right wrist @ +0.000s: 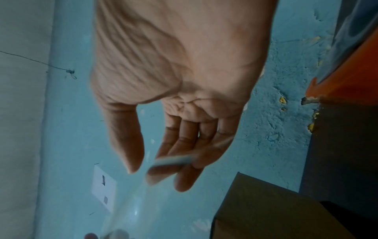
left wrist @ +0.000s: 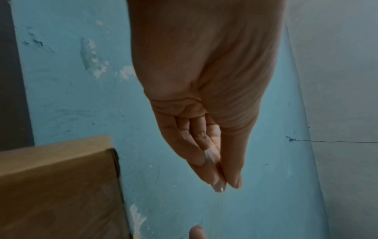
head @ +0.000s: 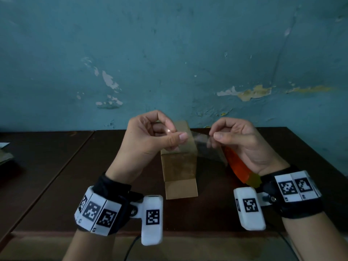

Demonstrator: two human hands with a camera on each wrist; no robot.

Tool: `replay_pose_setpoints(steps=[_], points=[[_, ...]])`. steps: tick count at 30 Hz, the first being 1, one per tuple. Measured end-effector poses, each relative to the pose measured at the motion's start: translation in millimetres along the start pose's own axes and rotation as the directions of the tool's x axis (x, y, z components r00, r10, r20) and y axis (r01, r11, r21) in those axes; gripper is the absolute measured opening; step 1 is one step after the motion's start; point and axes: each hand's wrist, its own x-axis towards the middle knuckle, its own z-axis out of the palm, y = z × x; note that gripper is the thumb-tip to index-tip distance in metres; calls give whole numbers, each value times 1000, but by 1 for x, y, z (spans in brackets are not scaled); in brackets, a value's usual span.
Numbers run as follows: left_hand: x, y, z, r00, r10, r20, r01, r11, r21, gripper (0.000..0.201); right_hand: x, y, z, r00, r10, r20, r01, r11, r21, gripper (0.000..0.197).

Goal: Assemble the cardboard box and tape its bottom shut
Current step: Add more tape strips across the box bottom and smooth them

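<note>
Head view shows both hands raised above a dark brown table [head: 56, 176], stretching a strip of clear tape [head: 197, 140] between them. The left hand [head: 150, 140] pinches one end of the strip between thumb and forefinger, its other fingers curled in behind. The right hand [head: 239, 140], at 3 o'clock from the left, pinches the other end the same way. The strip hangs in the air over the cardboard box [head: 178, 166], not touching it as far as can be told.

The box lies on the table at 6 o'clock from the hands, its long side running away from the person, with a flap folded at the near end. An orange tape cutter [head: 237, 166] lies on the table under the right wrist, at 3 o'clock from the box and near it. A peeling blue wall [head: 169, 53] rises behind the table. Scraps of cardboard [head: 5, 157] sit at the table's far left edge.

Left wrist view shows the fingers [left wrist: 204, 161] closed tight on a pale bit of tape [left wrist: 218, 186], with the box [left wrist: 57, 186] at 8 o'clock. Right wrist view is blurred; the tape [right wrist: 174, 160] crosses the fingertips [right wrist: 184, 177], and the box [right wrist: 266, 210] is at 5 o'clock.
</note>
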Motion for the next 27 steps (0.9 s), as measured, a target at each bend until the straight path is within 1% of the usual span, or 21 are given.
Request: replay_pose_setpoints(steps=[2, 6, 8, 10, 12, 15, 17, 23, 25, 27], points=[[0, 0, -4, 999, -3, -44, 3, 1000, 18, 21, 1, 2, -1, 999, 36, -29, -37, 999, -18, 17], [-1, 1, -14, 992, 9, -128, -7, 1000, 15, 22, 2, 3, -1, 993, 116, -31, -118, 991, -63, 25], [-2, 4, -18, 984, 24, -175, -23, 1000, 13, 25, 2, 4, -2, 990, 136, -27, -138, 985, -103, 28], [-3, 6, -22, 976, 37, -217, -36, 999, 7, 26, 2, 5, -2, 990, 135, -27, -137, 982, -133, 26], [-4, 8, -26, 973, 24, -231, -22, 1000, 15, 25, 2, 5, -1, 990, 136, -47, -141, 982, -127, 20], [-6, 7, -30, 969, -41, -244, 46, 999, 14, 25, 3, 5, -1, 984, 143, -104, -152, 985, -81, 15], [-8, 7, -33, 965, -91, -246, 98, 995, 17, 23, 3, 5, -2, 980, 155, -121, -163, 985, -59, 13], [-11, 11, -42, 943, -259, -208, 275, 960, 49, 22, 3, 1, 1, 968, 189, -163, -214, 964, -157, 19], [-12, 11, -43, 936, -296, -191, 312, 948, 60, 22, 4, 2, 1, 959, 219, -179, -251, 952, -177, 19], [-11, 9, -44, 928, -311, -203, 333, 939, 83, 24, 5, 3, 0, 948, 265, -175, -297, 936, -191, 19]])
